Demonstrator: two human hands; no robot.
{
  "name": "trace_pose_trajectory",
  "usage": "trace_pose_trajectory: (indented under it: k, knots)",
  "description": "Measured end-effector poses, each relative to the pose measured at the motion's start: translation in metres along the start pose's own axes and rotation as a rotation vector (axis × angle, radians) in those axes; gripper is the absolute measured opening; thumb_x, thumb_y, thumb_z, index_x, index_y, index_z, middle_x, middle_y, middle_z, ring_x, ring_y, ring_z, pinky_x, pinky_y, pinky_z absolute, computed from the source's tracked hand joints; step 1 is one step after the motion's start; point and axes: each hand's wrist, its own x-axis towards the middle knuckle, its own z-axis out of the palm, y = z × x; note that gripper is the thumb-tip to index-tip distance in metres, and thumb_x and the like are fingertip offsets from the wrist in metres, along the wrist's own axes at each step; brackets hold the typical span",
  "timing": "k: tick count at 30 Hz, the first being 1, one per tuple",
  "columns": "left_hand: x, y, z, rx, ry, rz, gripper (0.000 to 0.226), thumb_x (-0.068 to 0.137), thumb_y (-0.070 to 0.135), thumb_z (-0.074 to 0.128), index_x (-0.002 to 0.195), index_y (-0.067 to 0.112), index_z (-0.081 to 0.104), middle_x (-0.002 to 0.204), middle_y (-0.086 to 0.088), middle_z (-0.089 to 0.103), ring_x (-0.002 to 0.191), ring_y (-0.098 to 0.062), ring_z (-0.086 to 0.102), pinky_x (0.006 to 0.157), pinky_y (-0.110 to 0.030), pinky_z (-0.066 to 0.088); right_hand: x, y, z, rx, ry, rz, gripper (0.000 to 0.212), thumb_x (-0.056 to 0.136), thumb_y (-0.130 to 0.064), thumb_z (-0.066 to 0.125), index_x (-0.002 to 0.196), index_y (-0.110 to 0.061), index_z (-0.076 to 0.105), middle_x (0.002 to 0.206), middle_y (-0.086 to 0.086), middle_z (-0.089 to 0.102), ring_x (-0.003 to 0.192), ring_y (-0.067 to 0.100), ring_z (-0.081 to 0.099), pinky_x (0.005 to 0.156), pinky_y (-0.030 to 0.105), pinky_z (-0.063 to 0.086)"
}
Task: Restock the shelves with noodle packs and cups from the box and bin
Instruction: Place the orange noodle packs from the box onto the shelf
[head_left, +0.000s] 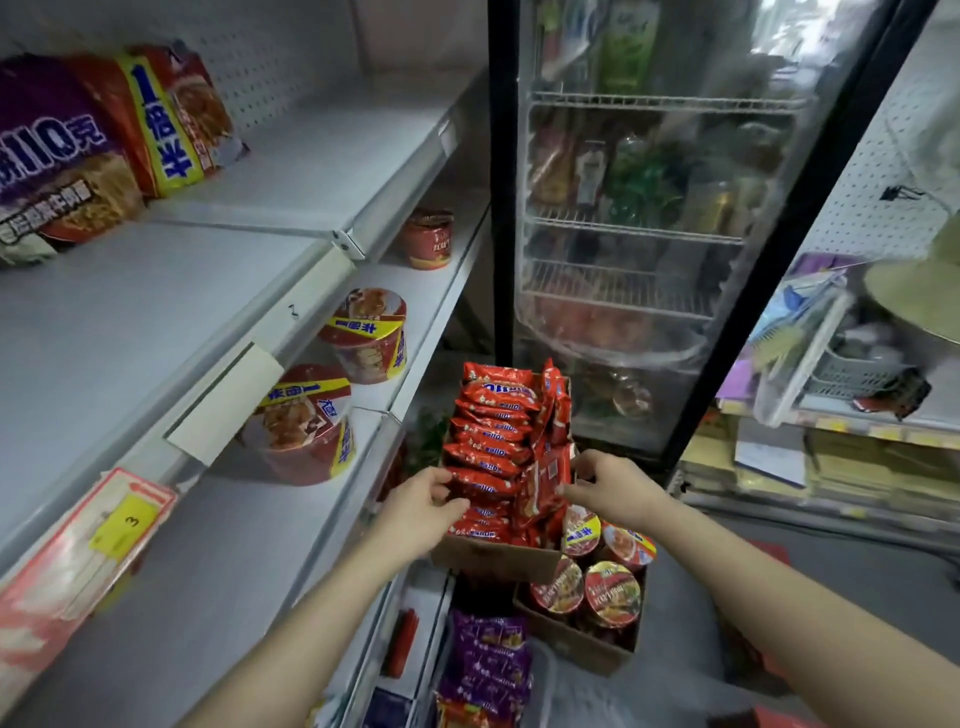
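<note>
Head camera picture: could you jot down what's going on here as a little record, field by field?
place: shop aisle beside a glass-door fridge
left hand: grips red noodle packs at the box's left side
right hand: pinches the upright packs on the right
box: cardboard, full of red packs
noodle cups: in a second box below
purple packs: in a clear bin, lowest
shelves: three cups on the middle one, large packs up top

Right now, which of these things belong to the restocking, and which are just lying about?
Job:
left hand and right hand on the red noodle packs
cardboard box
noodle cups
shelf

Lying about:
drinks fridge
straw hat
</note>
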Motion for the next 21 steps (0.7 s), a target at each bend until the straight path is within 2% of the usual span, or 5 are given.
trace_pose_trajectory:
  k: [4,9,13,16,21]
  knots:
    - [0.037,-0.011,0.030,-0.037,-0.027,-0.042,0.051,0.089,0.030,0.070,0.135,0.014,0.053,0.119,-0.001,0.064,0.103,-0.013,0.060,0.089,-0.027,0.048,0.023,0.018,0.013,0.019,-0.039,0.060,0.033,0.094,-0.037,0.061,0.119,-0.017,0.056,0.120,0.004,0.063,0.099,0.019,0.059,0.076,0.024,0.041]
    - [0.074,-0.008,0.087,-0.016,-0.146,-0.112,0.053,0.090,0.031,0.070,0.136,0.015,0.052,0.125,-0.004,0.064,0.108,-0.017,0.061,0.093,-0.029,0.048,0.054,0.054,0.020,0.033,-0.067,0.111,0.049,0.092,-0.036,0.061,0.137,-0.018,0.051,0.129,0.005,0.064,0.115,0.024,0.060,0.093,0.034,0.049]
    - [0.113,0.004,0.124,0.022,-0.146,-0.128,0.054,0.090,0.034,0.070,0.137,0.014,0.052,0.122,-0.002,0.064,0.106,-0.017,0.062,0.091,-0.029,0.048,0.088,0.087,0.024,0.033,-0.093,0.183,0.049,0.093,-0.031,0.060,0.135,-0.008,0.050,0.114,0.008,0.065,0.096,0.023,0.064,0.068,0.027,0.048]
    - [0.144,0.014,0.152,0.047,-0.155,-0.138,0.055,0.090,0.035,0.070,0.137,0.013,0.052,0.126,-0.002,0.064,0.112,-0.020,0.062,0.091,-0.028,0.047,0.112,0.110,0.027,0.014,-0.122,0.171,0.051,0.095,-0.031,0.058,0.139,-0.008,0.047,0.124,0.011,0.064,0.103,0.025,0.063,0.076,0.029,0.048]
    - [0.196,0.018,0.220,0.084,-0.216,-0.163,0.065,0.083,0.036,0.075,0.140,0.020,0.048,0.128,-0.001,0.065,0.112,-0.021,0.064,0.098,-0.038,0.051,0.144,0.164,0.034,0.043,-0.188,0.214,0.048,0.093,-0.035,0.058,0.136,-0.013,0.051,0.109,0.006,0.069,0.094,0.020,0.065,0.083,0.034,0.053]
